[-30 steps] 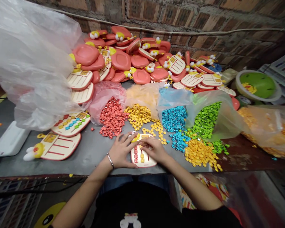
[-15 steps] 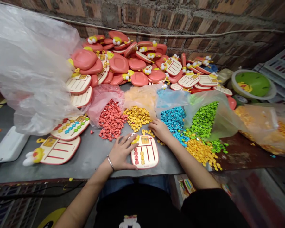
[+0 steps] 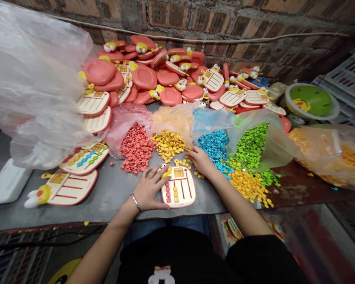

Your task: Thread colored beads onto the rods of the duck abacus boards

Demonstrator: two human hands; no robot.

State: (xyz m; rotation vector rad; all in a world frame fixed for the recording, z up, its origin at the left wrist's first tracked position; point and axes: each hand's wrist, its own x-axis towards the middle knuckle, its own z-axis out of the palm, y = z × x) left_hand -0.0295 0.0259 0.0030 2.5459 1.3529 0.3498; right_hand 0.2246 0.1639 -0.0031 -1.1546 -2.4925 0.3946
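Observation:
My left hand [image 3: 150,188] lies spread over the left side of a cream, red-edged toy board [image 3: 187,188]. Its fingers partly cover the board's yellow animal head, and its thumb rests at the lower left edge. Red pieces line the board's left slot and yellow ones the slot beside it; the two right slots are bare. Beyond the board's upper right corner, my right hand [image 3: 201,161] reaches down to loose yellow pieces [image 3: 182,163] with fingers bent together. Whatever is between its fingertips is hidden.
Open bags spill red [image 3: 137,148], yellow [image 3: 169,144], blue [image 3: 213,146] and green pieces [image 3: 253,145]. More yellow pieces [image 3: 250,185] lie right of my right forearm. Two boards [image 3: 72,187] rest at left, below a large plastic bag [image 3: 38,86]. Toy boards [image 3: 167,77] pile against the wall.
The whole view has shifted slightly, so everything sits a little further left. My left hand stays on the board, and my right hand remains at the yellow pieces with little visible movement.

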